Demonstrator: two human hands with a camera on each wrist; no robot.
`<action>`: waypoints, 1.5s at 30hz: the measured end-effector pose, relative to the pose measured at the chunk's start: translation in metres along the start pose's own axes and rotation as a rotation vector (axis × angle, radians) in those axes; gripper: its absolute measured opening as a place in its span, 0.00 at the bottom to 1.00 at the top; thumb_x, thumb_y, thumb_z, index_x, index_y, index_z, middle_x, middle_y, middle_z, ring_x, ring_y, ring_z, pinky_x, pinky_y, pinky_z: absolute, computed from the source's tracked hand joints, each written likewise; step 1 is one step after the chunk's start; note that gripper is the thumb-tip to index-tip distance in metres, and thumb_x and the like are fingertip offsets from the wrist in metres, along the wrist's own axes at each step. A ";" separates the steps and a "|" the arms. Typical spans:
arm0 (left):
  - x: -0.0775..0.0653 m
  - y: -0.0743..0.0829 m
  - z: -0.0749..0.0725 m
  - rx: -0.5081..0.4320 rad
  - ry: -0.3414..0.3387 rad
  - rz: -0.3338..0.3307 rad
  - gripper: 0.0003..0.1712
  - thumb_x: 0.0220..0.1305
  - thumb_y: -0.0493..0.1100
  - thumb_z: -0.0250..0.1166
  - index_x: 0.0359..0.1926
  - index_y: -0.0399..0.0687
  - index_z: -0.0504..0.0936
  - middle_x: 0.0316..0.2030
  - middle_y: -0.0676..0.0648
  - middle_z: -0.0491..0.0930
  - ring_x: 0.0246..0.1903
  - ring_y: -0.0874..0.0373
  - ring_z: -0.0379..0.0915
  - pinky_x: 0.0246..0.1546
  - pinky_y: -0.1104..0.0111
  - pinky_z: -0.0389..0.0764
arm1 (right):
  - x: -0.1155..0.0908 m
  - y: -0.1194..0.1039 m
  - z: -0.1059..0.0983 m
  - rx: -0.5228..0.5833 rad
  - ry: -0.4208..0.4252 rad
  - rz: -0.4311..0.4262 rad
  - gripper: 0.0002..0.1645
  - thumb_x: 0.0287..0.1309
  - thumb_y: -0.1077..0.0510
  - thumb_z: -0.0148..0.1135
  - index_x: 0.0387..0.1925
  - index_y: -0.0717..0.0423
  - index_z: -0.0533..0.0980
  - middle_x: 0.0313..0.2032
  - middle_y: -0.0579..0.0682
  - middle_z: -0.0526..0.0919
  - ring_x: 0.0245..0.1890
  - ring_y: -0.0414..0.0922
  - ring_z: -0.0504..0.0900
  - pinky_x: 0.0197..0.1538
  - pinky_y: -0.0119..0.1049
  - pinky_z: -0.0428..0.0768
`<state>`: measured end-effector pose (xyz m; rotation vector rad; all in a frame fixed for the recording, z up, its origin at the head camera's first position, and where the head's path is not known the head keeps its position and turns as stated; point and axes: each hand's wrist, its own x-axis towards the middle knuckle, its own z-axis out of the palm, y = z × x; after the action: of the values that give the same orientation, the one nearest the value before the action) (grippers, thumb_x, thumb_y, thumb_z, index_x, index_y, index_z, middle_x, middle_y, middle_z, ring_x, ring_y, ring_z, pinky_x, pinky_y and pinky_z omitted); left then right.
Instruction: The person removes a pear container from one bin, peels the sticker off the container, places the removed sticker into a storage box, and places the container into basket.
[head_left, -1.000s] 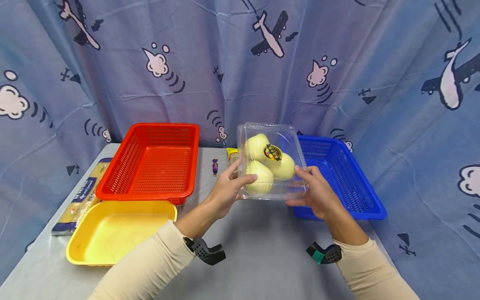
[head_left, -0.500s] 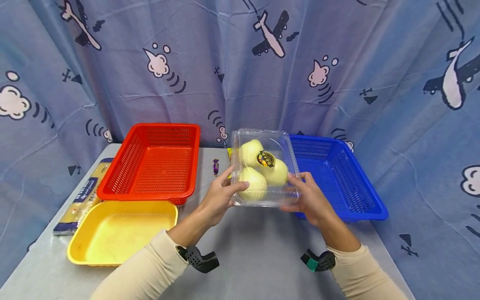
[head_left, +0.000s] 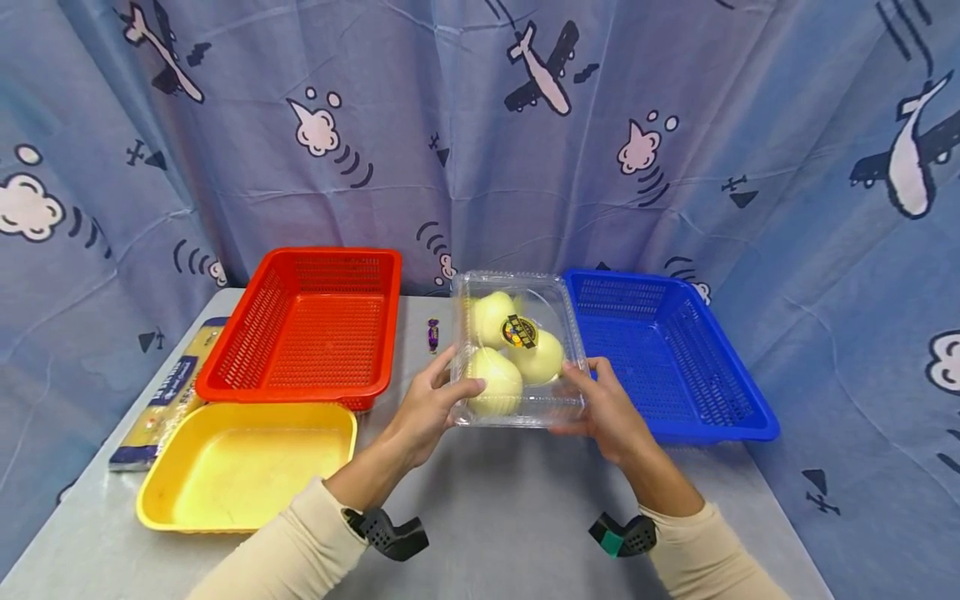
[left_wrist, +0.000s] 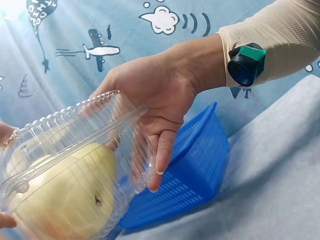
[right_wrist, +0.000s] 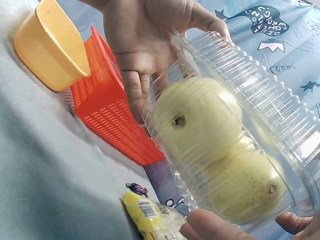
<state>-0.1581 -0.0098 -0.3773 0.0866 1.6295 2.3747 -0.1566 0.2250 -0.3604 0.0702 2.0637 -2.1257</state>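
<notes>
Both hands hold up a clear plastic clamshell box (head_left: 546, 308) with pale yellow pears (head_left: 495, 387) inside. A dark round label (head_left: 520, 332) sits on its lid. My left hand (head_left: 420, 417) grips the left near side, thumb on the lid; my right hand (head_left: 615, 417) grips the right near side likewise. In the left wrist view the right hand (left_wrist: 155, 90) shows beyond the box, its lower fingers extended along the wall. In the right wrist view the left hand (right_wrist: 145, 45) supports the far side. The box hangs above the table, tilted toward me.
To the left stand a red basket (head_left: 330, 337) and a yellow tub (head_left: 251, 467), beside a long gold-and-blue packet (head_left: 168, 387). A blue basket (head_left: 645, 358) is at right. A purple-wrapped candy (head_left: 432, 334) and a yellow packet (right_wrist: 150, 215) lie toward the back. A curtain (head_left: 480, 150) hangs behind.
Both hands have brought the box left and nearer to me, lowering it in view, away from over the blue basket. The grip looks the same; the baskets and tub stay put.
</notes>
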 end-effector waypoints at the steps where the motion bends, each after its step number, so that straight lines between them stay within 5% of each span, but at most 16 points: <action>1: 0.000 -0.001 -0.001 0.007 0.001 -0.003 0.48 0.57 0.39 0.66 0.75 0.52 0.53 0.66 0.37 0.61 0.57 0.44 0.68 0.56 0.46 0.67 | 0.000 0.001 0.001 0.000 0.005 -0.002 0.20 0.72 0.50 0.47 0.52 0.58 0.54 0.51 0.74 0.66 0.30 0.56 0.84 0.32 0.49 0.83; 7: -0.004 -0.007 -0.009 0.046 0.003 -0.021 0.48 0.58 0.40 0.66 0.75 0.51 0.52 0.68 0.36 0.58 0.60 0.44 0.63 0.59 0.37 0.56 | 0.000 0.012 0.005 -0.009 0.016 -0.001 0.21 0.72 0.51 0.49 0.53 0.59 0.55 0.51 0.73 0.65 0.31 0.57 0.83 0.32 0.51 0.82; 14: -0.007 -0.014 -0.017 0.027 0.011 -0.019 0.46 0.58 0.38 0.65 0.75 0.51 0.54 0.66 0.37 0.61 0.54 0.45 0.69 0.53 0.50 0.70 | 0.002 0.026 0.009 -0.028 0.027 -0.005 0.20 0.71 0.53 0.50 0.53 0.61 0.56 0.50 0.70 0.65 0.30 0.55 0.81 0.32 0.52 0.82; 25: -0.009 -0.030 -0.029 -0.027 0.050 -0.024 0.47 0.55 0.33 0.63 0.75 0.47 0.54 0.68 0.37 0.58 0.51 0.47 0.71 0.46 0.57 0.77 | 0.003 0.043 0.017 -0.038 0.042 -0.024 0.20 0.70 0.53 0.53 0.52 0.61 0.57 0.47 0.67 0.69 0.30 0.57 0.82 0.29 0.53 0.82; 36: -0.010 -0.043 -0.037 -0.048 0.081 -0.025 0.49 0.51 0.29 0.60 0.75 0.43 0.52 0.68 0.35 0.58 0.50 0.48 0.71 0.46 0.60 0.77 | 0.007 0.061 0.024 -0.096 0.071 -0.012 0.18 0.70 0.55 0.53 0.49 0.63 0.60 0.45 0.65 0.68 0.31 0.53 0.79 0.28 0.54 0.82; 45: -0.009 -0.053 -0.043 -0.041 0.113 -0.052 0.50 0.50 0.27 0.59 0.75 0.39 0.50 0.67 0.31 0.57 0.46 0.51 0.72 0.42 0.64 0.77 | 0.011 0.078 0.026 -0.103 0.081 0.019 0.17 0.68 0.54 0.55 0.46 0.60 0.61 0.45 0.64 0.71 0.29 0.52 0.80 0.26 0.44 0.82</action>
<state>-0.1486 -0.0329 -0.4413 -0.0979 1.6104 2.4115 -0.1525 0.1967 -0.4385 0.1645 2.2054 -2.0332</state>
